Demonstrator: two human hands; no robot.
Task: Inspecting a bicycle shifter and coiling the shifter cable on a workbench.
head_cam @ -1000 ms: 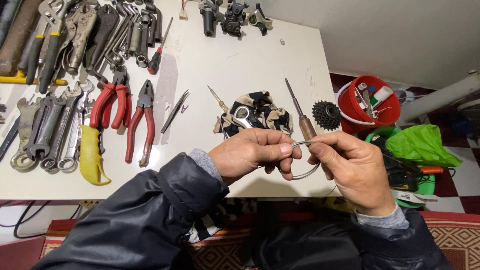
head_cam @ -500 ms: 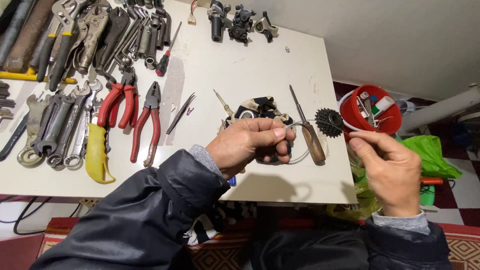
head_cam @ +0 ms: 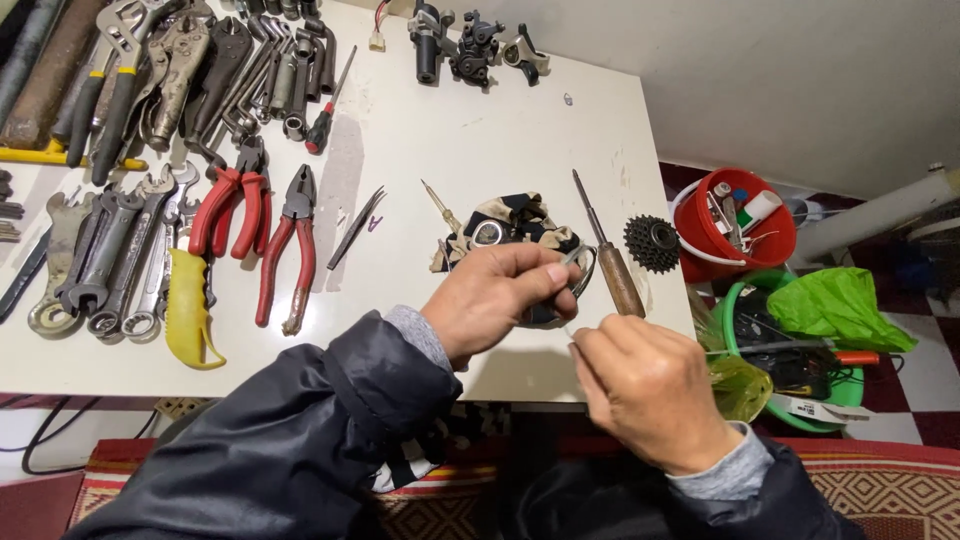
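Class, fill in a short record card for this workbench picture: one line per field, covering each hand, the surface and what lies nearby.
Left hand: pinches a small metal ring
Right hand: fingers closed on a thin wire, barely visible
Surface: white table
Beside hands: wooden-handled screwdriver, black sprocket
Left of table: red-handled pliers, spanners
Floor, right: red bucket

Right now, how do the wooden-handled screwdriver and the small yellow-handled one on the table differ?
The wooden-handled screwdriver is longer and thicker, with a brown handle; the small screwdriver is slim with a yellowish handle. The wooden-handled one lies right of the dark cloth pile, the small one left. Both lie flat on the white table, tips pointing away, untouched by either hand.
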